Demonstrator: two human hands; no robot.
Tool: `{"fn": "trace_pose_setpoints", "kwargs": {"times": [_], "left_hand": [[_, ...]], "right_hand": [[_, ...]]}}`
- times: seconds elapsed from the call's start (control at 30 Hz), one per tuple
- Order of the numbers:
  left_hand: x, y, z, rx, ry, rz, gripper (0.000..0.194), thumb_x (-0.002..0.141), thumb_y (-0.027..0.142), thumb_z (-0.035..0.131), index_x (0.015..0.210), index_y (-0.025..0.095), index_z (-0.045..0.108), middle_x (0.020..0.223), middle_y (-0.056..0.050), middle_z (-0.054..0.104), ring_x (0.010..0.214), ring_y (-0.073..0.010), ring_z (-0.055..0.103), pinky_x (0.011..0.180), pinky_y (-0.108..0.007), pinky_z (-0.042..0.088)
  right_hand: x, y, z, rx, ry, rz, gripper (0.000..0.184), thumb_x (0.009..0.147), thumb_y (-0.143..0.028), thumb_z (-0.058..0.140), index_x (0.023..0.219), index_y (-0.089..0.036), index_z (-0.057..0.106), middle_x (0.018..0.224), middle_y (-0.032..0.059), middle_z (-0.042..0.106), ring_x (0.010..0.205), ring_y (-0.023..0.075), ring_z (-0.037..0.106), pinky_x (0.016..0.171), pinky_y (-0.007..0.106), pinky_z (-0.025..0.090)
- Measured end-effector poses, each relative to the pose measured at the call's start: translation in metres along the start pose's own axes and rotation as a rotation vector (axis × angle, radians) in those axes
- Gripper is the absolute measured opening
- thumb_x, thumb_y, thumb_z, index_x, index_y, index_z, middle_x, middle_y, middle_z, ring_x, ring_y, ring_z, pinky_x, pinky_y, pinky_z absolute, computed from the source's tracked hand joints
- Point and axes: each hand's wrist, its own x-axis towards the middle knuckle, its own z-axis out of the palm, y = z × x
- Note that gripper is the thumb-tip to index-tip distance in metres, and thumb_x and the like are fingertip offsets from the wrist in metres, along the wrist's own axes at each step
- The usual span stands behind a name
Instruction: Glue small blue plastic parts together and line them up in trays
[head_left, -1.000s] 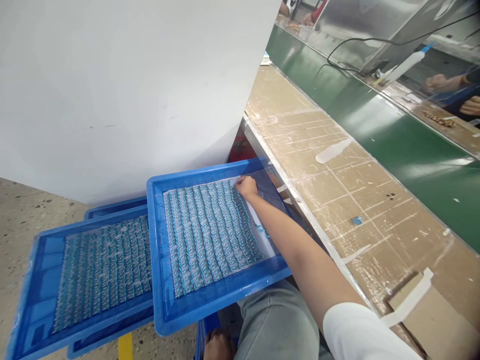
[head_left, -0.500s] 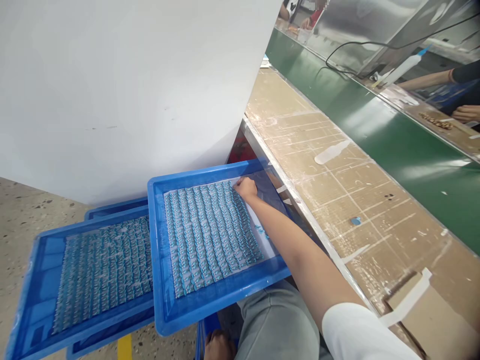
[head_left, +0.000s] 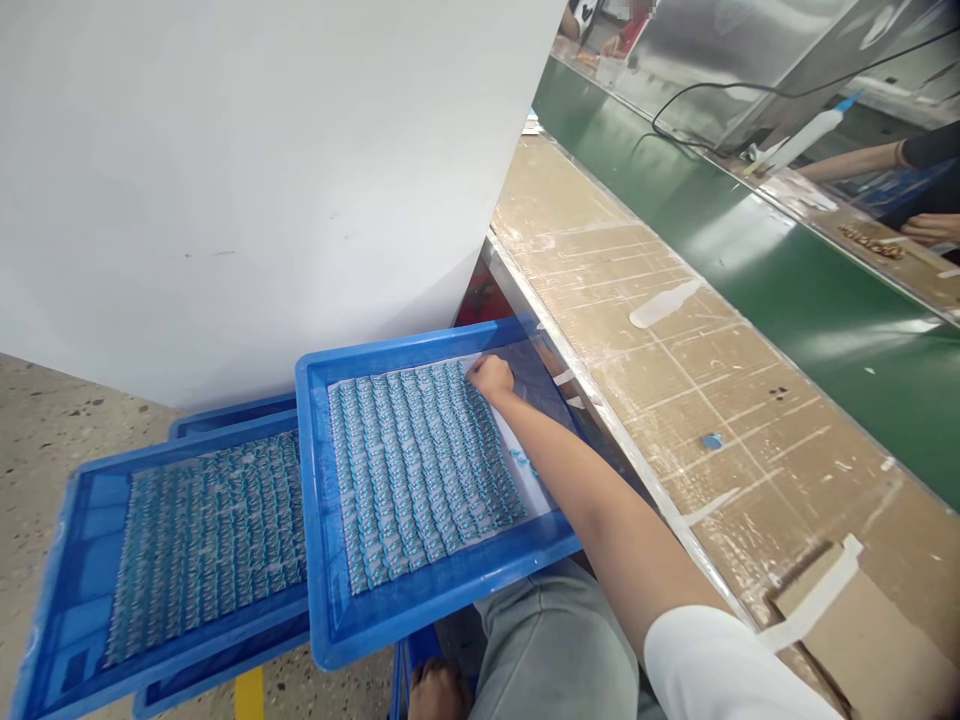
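My right hand (head_left: pixel 493 375) is at the far right corner of rows of small blue-and-silver pieces (head_left: pixel 420 470). Its fingers are closed in a pinch, and whatever is between them is hidden. The rows lie on a white sheet (head_left: pixel 517 440) inside a blue plastic tray (head_left: pixel 322 620), which sits above my knee beside the workbench. A few loose blue pieces (head_left: pixel 523 460) lie on the sheet under my right forearm. Low in the view, my left hand (head_left: pixel 439 690) is beneath the tray, next to my leg; its fingers are not visible.
To the left, a second blue tray (head_left: pixel 82 530) with similar rows rests on further trays. A white panel (head_left: pixel 247 180) rises behind. On the right are a taped workbench (head_left: pixel 637 360), a blue cap (head_left: pixel 712 441) and a green conveyor belt (head_left: pixel 720 250). Across it, a co-worker's arm (head_left: pixel 855 160) shows.
Almost nothing differs. My right hand stays at the same corner of the rows, and a small white scrap on the green belt has shifted towards the upper left.
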Motion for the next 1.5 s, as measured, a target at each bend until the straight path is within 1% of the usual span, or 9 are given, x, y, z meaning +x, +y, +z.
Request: {"fn": "trace_pose_setpoints", "kwargs": {"times": [0.13, 0.27, 0.47, 0.6, 0.7, 0.93, 1.13, 1.4, 1.5], "left_hand": [[0.003, -0.005, 0.006, -0.017, 0.085, 0.07, 0.039, 0.082, 0.026, 0.038, 0.108, 0.023, 0.067, 0.115, -0.008, 0.067, 0.116, -0.0182, 0.054, 0.104, -0.031, 0.03], [0.006, -0.007, 0.012, -0.015, 0.128, 0.091, 0.037, 0.082, 0.025, 0.039, 0.102, 0.022, 0.069, 0.11, -0.009, 0.069, 0.112, -0.0195, 0.057, 0.102, -0.033, 0.033], [0.007, -0.01, 0.016, 0.003, 0.167, 0.108, 0.034, 0.083, 0.025, 0.038, 0.096, 0.022, 0.07, 0.106, -0.01, 0.069, 0.106, -0.021, 0.06, 0.098, -0.035, 0.037], [0.009, -0.013, 0.02, 0.015, 0.191, 0.126, 0.034, 0.085, 0.026, 0.037, 0.094, 0.022, 0.07, 0.104, -0.01, 0.07, 0.103, -0.0217, 0.061, 0.094, -0.035, 0.039], [0.011, -0.014, 0.023, 0.021, 0.196, 0.133, 0.034, 0.085, 0.028, 0.037, 0.093, 0.022, 0.069, 0.103, -0.011, 0.07, 0.101, -0.0221, 0.062, 0.092, -0.035, 0.04], [0.014, -0.015, 0.027, 0.044, 0.193, 0.122, 0.034, 0.084, 0.029, 0.038, 0.096, 0.023, 0.069, 0.105, -0.009, 0.07, 0.101, -0.022, 0.063, 0.091, -0.034, 0.041], [0.014, -0.015, 0.028, 0.042, 0.207, 0.121, 0.036, 0.085, 0.031, 0.037, 0.096, 0.023, 0.069, 0.103, -0.009, 0.071, 0.102, -0.0219, 0.062, 0.093, -0.034, 0.04], [0.014, -0.014, 0.029, 0.033, 0.218, 0.112, 0.035, 0.084, 0.029, 0.037, 0.096, 0.022, 0.069, 0.103, -0.01, 0.07, 0.101, -0.0227, 0.063, 0.093, -0.035, 0.04], [0.012, -0.014, 0.026, 0.036, 0.21, 0.114, 0.035, 0.084, 0.029, 0.037, 0.094, 0.023, 0.07, 0.103, -0.009, 0.071, 0.1, -0.023, 0.063, 0.092, -0.035, 0.041]], "right_hand": [[-0.002, 0.0, -0.003, 0.02, 0.025, 0.011, 0.024, 0.071, -0.033, 0.067, 0.091, -0.019, 0.072, 0.093, 0.0109, 0.072, 0.091, 0.0257, 0.066, 0.081, 0.03, 0.048], [-0.006, 0.004, -0.015, 0.055, 0.082, 0.022, 0.036, 0.086, -0.043, 0.049, 0.092, -0.015, 0.07, 0.09, 0.0137, 0.071, 0.087, 0.0246, 0.067, 0.078, 0.029, 0.047], [-0.035, 0.032, -0.039, 0.07, 0.178, 0.053, 0.042, 0.094, -0.035, 0.031, 0.1, -0.012, 0.067, 0.098, 0.0135, 0.07, 0.094, 0.0218, 0.064, 0.081, 0.026, 0.046], [-0.068, 0.071, -0.047, 0.037, 0.153, 0.078, 0.033, 0.089, -0.023, 0.039, 0.109, -0.014, 0.063, 0.105, 0.011, 0.068, 0.098, 0.0197, 0.063, 0.084, 0.025, 0.046], [-0.097, 0.101, -0.051, -0.005, 0.073, 0.079, 0.027, 0.081, -0.018, 0.053, 0.103, -0.012, 0.066, 0.098, 0.0119, 0.07, 0.092, 0.0217, 0.065, 0.08, 0.027, 0.047], [-0.138, 0.128, -0.053, -0.034, -0.078, -0.004, 0.023, 0.074, -0.035, 0.069, 0.091, -0.019, 0.071, 0.086, 0.0053, 0.072, 0.083, 0.0183, 0.067, 0.073, 0.023, 0.048], [-0.138, 0.127, -0.048, -0.076, -0.129, -0.014, 0.014, 0.074, -0.03, 0.07, 0.082, -0.019, 0.073, 0.078, 0.0042, 0.072, 0.073, 0.0172, 0.067, 0.065, 0.021, 0.047], [-0.113, 0.114, -0.039, -0.102, -0.133, -0.07, 0.01, 0.076, -0.018, 0.065, 0.083, -0.019, 0.072, 0.082, 0.0043, 0.072, 0.08, 0.017, 0.067, 0.074, 0.022, 0.048], [-0.103, 0.108, -0.037, -0.072, -0.135, -0.097, 0.017, 0.075, -0.019, 0.067, 0.091, -0.021, 0.072, 0.086, 0.0019, 0.072, 0.082, 0.0161, 0.067, 0.077, 0.022, 0.049]]}}
